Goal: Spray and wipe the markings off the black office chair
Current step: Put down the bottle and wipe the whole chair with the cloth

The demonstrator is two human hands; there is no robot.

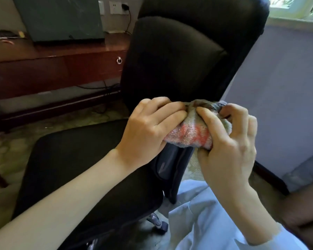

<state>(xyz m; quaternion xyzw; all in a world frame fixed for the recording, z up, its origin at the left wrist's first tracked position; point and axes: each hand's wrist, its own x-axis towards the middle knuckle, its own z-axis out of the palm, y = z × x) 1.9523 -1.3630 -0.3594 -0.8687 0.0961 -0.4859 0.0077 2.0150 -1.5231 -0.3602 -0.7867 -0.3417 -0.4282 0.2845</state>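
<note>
- Your left hand [148, 127] has its fingers curled over the left end of a bunched cloth [188, 136], and the fingertips pinch the upper fold.
- Your right hand [229, 141] grips the same cloth from the right. The thumb presses down on top and the other fingers wrap round the far side.
- The cloth is a wadded towel, pale with pinkish-red stripes, squeezed between both your hands. A loose end hangs below your right palm.
- The top of the cloth sits right at the lower edge of the backrest [170, 60]. You cannot tell from here whether it touches the fabric.
- The black office chair [197, 29] stands directly in front of you. Its backrest rises behind your hands and its seat [76, 168] spreads out to the lower left, under your left forearm.
- A caster [160, 223] shows below the front edge of the seat.
- A pale blue garment [206, 217] covers your lap at the lower right.
- Beyond the chair on the left stands a dark wooden desk [52, 69] with a ring pull [119, 60] on a drawer and a green box [60, 17] on top.
- A wall socket [118, 7] with a plugged-in lead is behind the desk.
- A window [296, 6] is at the upper right.
</note>
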